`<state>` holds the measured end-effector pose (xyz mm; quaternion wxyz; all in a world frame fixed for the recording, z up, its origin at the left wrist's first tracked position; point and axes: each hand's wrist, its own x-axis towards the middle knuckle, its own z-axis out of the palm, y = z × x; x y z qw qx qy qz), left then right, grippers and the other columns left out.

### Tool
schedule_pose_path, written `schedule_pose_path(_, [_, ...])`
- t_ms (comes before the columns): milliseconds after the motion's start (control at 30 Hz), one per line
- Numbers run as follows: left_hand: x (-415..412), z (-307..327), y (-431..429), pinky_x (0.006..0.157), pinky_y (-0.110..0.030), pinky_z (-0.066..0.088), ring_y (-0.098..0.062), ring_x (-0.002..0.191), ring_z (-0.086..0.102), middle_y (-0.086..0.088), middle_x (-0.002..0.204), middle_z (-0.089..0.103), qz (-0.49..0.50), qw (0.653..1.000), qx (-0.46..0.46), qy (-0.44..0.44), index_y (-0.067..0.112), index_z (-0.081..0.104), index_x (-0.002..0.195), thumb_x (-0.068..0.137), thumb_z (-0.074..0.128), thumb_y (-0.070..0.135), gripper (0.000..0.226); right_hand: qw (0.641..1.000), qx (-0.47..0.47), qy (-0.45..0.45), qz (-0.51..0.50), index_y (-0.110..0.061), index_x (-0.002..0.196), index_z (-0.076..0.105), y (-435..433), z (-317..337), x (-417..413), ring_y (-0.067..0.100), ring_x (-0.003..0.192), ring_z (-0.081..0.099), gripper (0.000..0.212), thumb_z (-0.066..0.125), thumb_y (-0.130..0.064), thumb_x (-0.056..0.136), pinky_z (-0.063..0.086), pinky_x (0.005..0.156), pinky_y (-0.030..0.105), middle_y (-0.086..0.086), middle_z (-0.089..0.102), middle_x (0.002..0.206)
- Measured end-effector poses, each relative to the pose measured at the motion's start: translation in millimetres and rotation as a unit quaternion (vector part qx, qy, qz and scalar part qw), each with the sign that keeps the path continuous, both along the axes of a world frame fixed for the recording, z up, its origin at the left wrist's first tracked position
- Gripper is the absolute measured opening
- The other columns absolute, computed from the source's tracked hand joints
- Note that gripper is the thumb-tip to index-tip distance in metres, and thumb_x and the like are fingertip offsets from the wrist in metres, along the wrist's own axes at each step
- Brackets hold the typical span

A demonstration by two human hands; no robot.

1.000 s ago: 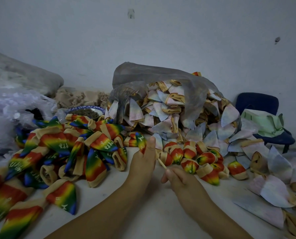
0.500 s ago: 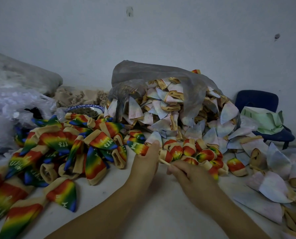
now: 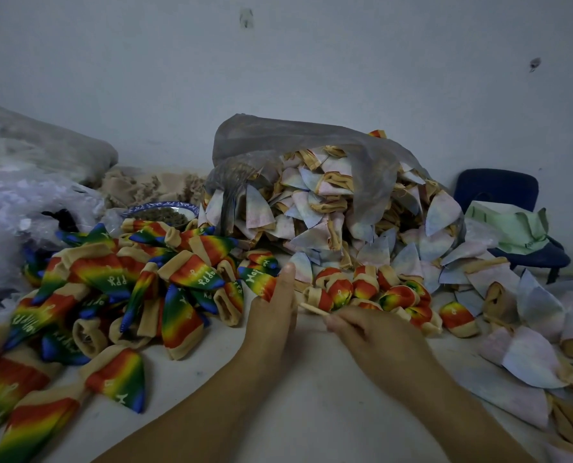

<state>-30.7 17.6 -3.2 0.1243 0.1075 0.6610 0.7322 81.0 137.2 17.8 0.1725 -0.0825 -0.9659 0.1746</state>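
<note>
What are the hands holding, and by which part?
The left hand grips a rainbow cloth piece by its red end. The right hand pinches a thin wooden stick at its near end; its tip points toward the left hand.

Rainbow socks [image 3: 196,275] read, seemingly, "Happy"

- Pale grey wall [image 3: 311,78] behind, with two small dark marks [image 3: 246,18].
- Dark blue chair [image 3: 495,187] at the right against it, green sheets [image 3: 508,225] heaped on its seat.
- White table [image 3: 311,406]; dim, even light.

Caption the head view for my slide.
Left hand grips a rainbow fabric piece; right hand pinches a thin stick.
</note>
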Motion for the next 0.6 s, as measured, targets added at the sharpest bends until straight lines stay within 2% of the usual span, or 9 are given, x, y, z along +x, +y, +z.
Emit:
schedule_pose_path(67, [-3.3, -0.3, -1.7, 0.045, -0.022, 0.028, -0.010, 0.038, 0.030, 0.006, 0.041, 0.031, -0.008, 0.999, 0.021, -0.027, 0.024, 0.037, 0.036, 0.074, 0.051, 0.077, 0.067, 1.000, 0.021, -0.014, 0.011, -0.051, 0.072, 0.051, 11.2, 7.8, 6.4, -0.002, 0.070, 0.052, 0.030, 0.029, -0.064, 0.088, 0.033, 0.052, 0.021, -0.026, 0.057, 0.074])
schedule_pose_path(133, [-1.8, 0.2, -1.2, 0.043, -0.021, 0.025, -0.010, 0.038, 0.027, 0.007, 0.040, 0.029, -0.038, 0.998, 0.040, -0.042, 0.023, 0.038, 0.037, 0.082, 0.058, 0.064, 0.064, 0.999, 0.026, -0.021, 0.022, -0.058, 0.069, 0.047, 13.2, 12.7, 9.9, -0.002, 0.071, 0.051, 0.026, 0.030, -0.064, 0.087, 0.028, 0.050, 0.019, -0.031, 0.054, 0.076])
schedule_pose_path(233, [4.4, -0.4, 4.6, 0.043, -0.020, 0.029, -0.008, 0.036, 0.034, 0.007, 0.040, 0.036, -0.068, 0.995, 0.000, -0.067, 0.022, 0.046, 0.034, 0.091, 0.058, 0.049, 0.064, 1.000, 0.005, 0.001, 0.016, -0.042, 0.084, 0.060, -1.1, 3.2, 0.6, 0.001, 0.071, 0.054, 0.038, 0.030, -0.064, 0.087, 0.041, 0.054, 0.022, -0.017, 0.061, 0.073])
schedule_pose_path(300, [4.1, -2.1, 8.5, 0.047, -0.022, 0.037, -0.006, 0.039, 0.043, 0.007, 0.043, 0.046, -0.049, 0.997, 0.010, -0.051, 0.024, 0.054, 0.036, 0.092, 0.058, 0.045, 0.060, 0.992, -0.126, 0.019, -0.002, -0.035, 0.085, 0.063, -18.4, -9.8, -6.8, 0.001, 0.073, 0.058, 0.034, 0.037, -0.056, 0.091, 0.049, 0.066, 0.028, -0.013, 0.065, 0.078])
schedule_pose_path(333, [2.9, -1.8, 9.4, 0.049, -0.024, 0.039, -0.006, 0.040, 0.046, 0.007, 0.045, 0.049, -0.038, 0.998, 0.015, -0.044, 0.025, 0.056, 0.038, 0.092, 0.060, 0.045, 0.058, 0.982, -0.188, 0.022, -0.012, -0.035, 0.082, 0.063, -25.3, -16.6, -9.0, 0.001, 0.075, 0.059, 0.030, 0.040, -0.052, 0.093, 0.051, 0.071, 0.031, -0.011, 0.065, 0.080])
schedule_pose_path(400, [1.3, -2.0, 8.6, 0.050, -0.025, 0.039, -0.009, 0.042, 0.046, 0.005, 0.045, 0.049, -0.025, 0.999, 0.025, -0.041, 0.024, 0.054, 0.040, 0.090, 0.061, 0.050, 0.057, 0.972, -0.235, 0.020, -0.023, -0.034, 0.077, 0.060, -30.5, -24.3, -12.3, 0.003, 0.079, 0.061, 0.029, 0.042, -0.048, 0.095, 0.052, 0.078, 0.036, -0.009, 0.066, 0.082])
schedule_pose_path(533, [2.9, -4.9, 5.0, 0.044, -0.017, 0.036, -0.004, 0.039, 0.041, 0.009, 0.041, 0.043, -0.058, 0.998, 0.020, 0.017, 0.027, 0.052, 0.037, 0.077, 0.049, 0.074, 0.062, 0.966, -0.256, 0.031, -0.020, -0.032, 0.075, 0.060, -22.4, -28.9, -13.8, 0.007, 0.080, 0.063, 0.029, 0.044, -0.048, 0.094, 0.052, 0.079, 0.040, -0.008, 0.066, 0.081])
schedule_pose_path(600, [2.3, -6.1, 4.0, 0.054, -0.019, 0.043, -0.004, 0.049, 0.053, 0.009, 0.050, 0.057, -0.063, 0.997, 0.033, 0.038, 0.033, 0.066, 0.049, 0.076, 0.040, 0.077, 0.058, 0.972, -0.233, 0.034, -0.024, -0.033, 0.079, 0.060, -19.3, -28.7, -14.3, 0.007, 0.080, 0.063, 0.028, 0.043, -0.051, 0.093, 0.053, 0.077, 0.040, -0.009, 0.066, 0.082])
